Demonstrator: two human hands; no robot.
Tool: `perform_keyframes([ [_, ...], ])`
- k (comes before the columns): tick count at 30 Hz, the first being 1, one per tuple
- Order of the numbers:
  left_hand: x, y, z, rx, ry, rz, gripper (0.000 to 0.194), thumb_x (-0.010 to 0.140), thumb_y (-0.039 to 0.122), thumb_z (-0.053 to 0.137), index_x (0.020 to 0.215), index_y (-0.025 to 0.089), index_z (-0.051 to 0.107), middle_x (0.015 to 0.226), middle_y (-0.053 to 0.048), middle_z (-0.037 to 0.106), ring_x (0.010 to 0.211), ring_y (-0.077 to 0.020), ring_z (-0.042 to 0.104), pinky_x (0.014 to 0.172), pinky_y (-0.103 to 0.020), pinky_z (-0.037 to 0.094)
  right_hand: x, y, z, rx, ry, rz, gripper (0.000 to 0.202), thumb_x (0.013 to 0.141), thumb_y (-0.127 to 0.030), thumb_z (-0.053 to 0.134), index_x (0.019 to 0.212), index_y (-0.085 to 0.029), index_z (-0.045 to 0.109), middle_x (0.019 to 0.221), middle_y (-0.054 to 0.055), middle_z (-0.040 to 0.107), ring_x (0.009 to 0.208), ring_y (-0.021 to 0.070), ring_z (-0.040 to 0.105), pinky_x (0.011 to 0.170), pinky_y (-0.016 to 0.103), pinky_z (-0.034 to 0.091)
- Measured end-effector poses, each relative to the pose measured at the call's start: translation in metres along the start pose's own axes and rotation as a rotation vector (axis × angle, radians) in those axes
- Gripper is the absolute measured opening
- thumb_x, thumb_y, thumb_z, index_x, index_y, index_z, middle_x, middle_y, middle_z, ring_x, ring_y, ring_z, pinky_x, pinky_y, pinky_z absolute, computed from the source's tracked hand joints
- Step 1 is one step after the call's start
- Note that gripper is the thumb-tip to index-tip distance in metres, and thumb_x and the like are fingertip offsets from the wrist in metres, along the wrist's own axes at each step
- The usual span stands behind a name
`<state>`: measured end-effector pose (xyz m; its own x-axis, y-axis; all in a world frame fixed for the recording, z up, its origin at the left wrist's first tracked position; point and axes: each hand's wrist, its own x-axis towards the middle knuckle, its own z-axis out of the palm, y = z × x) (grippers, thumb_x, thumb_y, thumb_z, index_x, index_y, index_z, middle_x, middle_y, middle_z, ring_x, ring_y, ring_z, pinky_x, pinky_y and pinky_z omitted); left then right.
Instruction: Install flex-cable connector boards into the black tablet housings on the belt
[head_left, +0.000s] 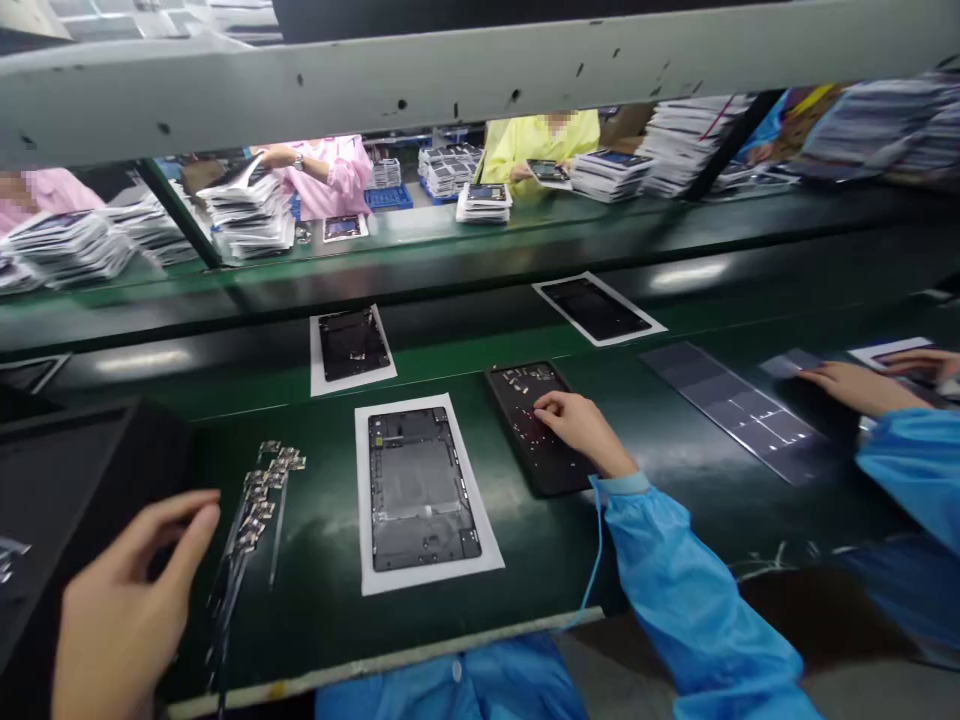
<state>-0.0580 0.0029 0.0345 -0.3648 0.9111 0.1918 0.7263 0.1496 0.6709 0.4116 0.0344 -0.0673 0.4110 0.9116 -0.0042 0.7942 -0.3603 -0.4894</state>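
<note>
My left hand (139,600) is at the lower left with thumb and index finger pinched. Whatever they hold, if anything, is too small to make out. Beside it lies a bunch of thin black cables with small metal-ended boards (259,500). My right hand (581,428) is over a black tray (551,475) holding small loose parts. Its fingertips are pinched together at the parts, and I cannot see what is between them. Between my hands, a black tablet housing (420,490) lies open side up on a white sheet (367,575).
Two more housings (352,345) (596,308) lie on white sheets farther back. A clear film strip (739,410) is on the right, near a co-worker's hand (862,388). A black box (82,500) stands at left. Across the line, people sit by stacks (247,215).
</note>
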Motion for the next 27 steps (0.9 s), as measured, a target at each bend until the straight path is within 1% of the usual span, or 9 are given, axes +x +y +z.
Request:
perform_keyframes([
  [2, -0.028, -0.037, 0.003, 0.034, -0.054, -0.12, 0.032, 0.065, 0.068, 0.06, 0.081, 0.043, 0.072, 0.083, 0.008, 0.076, 0.083, -0.0319, 0.071, 0.07, -0.043, 0.056, 0.001, 0.001, 0.003, -0.003, -0.021, 0.007, 0.004, 0.074, -0.022, 0.067, 0.073, -0.02, 0.07, 0.064, 0.0, 0.069, 0.062, 0.0179, 0.063, 0.06, 0.026, 0.04],
  [4, -0.045, -0.065, 0.011, 0.057, -0.114, -0.153, 0.033, 0.063, 0.064, 0.06, 0.078, 0.036, 0.072, 0.082, 0.003, 0.075, 0.078, -0.0314, 0.07, 0.068, -0.043, 0.056, 0.0, 0.0, 0.005, -0.006, -0.03, 0.016, 0.003, 0.071, -0.023, 0.07, 0.069, -0.021, 0.069, 0.06, -0.001, 0.067, 0.059, 0.0173, 0.061, 0.058, 0.026, 0.038],
  [8, -0.063, -0.096, 0.019, 0.043, -0.145, -0.106, 0.034, 0.069, 0.055, 0.059, 0.081, 0.025, 0.07, 0.09, -0.006, 0.074, 0.077, -0.0274, 0.069, 0.077, -0.04, 0.055, -0.006, -0.008, 0.002, 0.02, -0.043, 0.007, 0.007, 0.069, -0.021, 0.069, 0.063, -0.021, 0.067, 0.06, 0.002, 0.068, 0.058, 0.0179, 0.06, 0.057, 0.027, 0.037],
  [12, -0.062, -0.103, 0.02, 0.071, -0.152, -0.022, 0.03, 0.079, 0.047, 0.055, 0.084, 0.022, 0.069, 0.094, -0.009, 0.073, 0.088, -0.0269, 0.067, 0.08, -0.039, 0.053, -0.008, -0.009, -0.006, 0.086, -0.011, -0.009, 0.016, 0.072, -0.033, 0.068, 0.063, -0.02, 0.068, 0.065, 0.01, 0.071, 0.059, 0.0222, 0.061, 0.055, 0.031, 0.037],
  [15, -0.046, -0.101, 0.027, 0.144, -0.136, 0.012, 0.022, 0.083, 0.037, 0.054, 0.088, 0.021, 0.067, 0.095, -0.009, 0.072, 0.091, -0.0261, 0.065, 0.08, -0.038, 0.051, -0.006, -0.007, -0.006, 0.19, 0.125, 0.049, 0.023, 0.065, -0.042, 0.073, 0.056, -0.022, 0.066, 0.065, 0.011, 0.071, 0.058, 0.0236, 0.058, 0.052, 0.033, 0.035],
  [18, -0.027, -0.095, 0.04, 0.243, -0.143, 0.015, 0.017, 0.085, 0.028, 0.056, 0.096, 0.02, 0.065, 0.099, -0.009, 0.07, 0.094, -0.0251, 0.063, 0.086, -0.037, 0.049, -0.009, -0.008, -0.005, 0.23, 0.216, 0.092, 0.016, 0.061, -0.039, 0.073, 0.058, -0.024, 0.066, 0.064, 0.01, 0.068, 0.057, 0.0236, 0.055, 0.051, 0.034, 0.034],
  [21, -0.013, -0.091, 0.052, 0.398, -0.185, -0.01, 0.019, 0.085, 0.024, 0.059, 0.102, 0.019, 0.065, 0.105, -0.011, 0.068, 0.101, -0.0275, 0.061, 0.089, -0.038, 0.048, -0.012, -0.011, -0.003, 0.27, 0.236, 0.158, 0.01, 0.059, -0.034, 0.069, 0.063, -0.024, 0.067, 0.059, 0.008, 0.064, 0.057, 0.0247, 0.056, 0.053, 0.036, 0.036],
  [24, -0.005, -0.091, 0.059, 0.494, -0.2, -0.013, 0.016, 0.084, 0.023, 0.06, 0.099, 0.02, 0.065, 0.105, -0.012, 0.066, 0.105, -0.0288, 0.059, 0.091, -0.039, 0.048, -0.012, -0.013, -0.001, 0.388, 0.214, 0.169, 0.011, 0.06, -0.031, 0.068, 0.068, -0.024, 0.069, 0.076, 0.012, 0.073, 0.082, 0.0309, 0.068, 0.066, 0.04, 0.046],
  [27, 0.0, -0.094, 0.057, 0.431, -0.192, -0.006, 0.007, 0.079, 0.024, 0.063, 0.086, 0.021, 0.062, 0.096, -0.009, 0.067, 0.097, -0.0268, 0.063, 0.088, -0.037, 0.05, -0.012, -0.014, -0.002, 0.465, 0.182, 0.139, 0.016, 0.061, -0.032, 0.067, 0.074, -0.022, 0.07, 0.083, 0.013, 0.076, 0.097, 0.0339, 0.069, 0.08, 0.042, 0.049],
])
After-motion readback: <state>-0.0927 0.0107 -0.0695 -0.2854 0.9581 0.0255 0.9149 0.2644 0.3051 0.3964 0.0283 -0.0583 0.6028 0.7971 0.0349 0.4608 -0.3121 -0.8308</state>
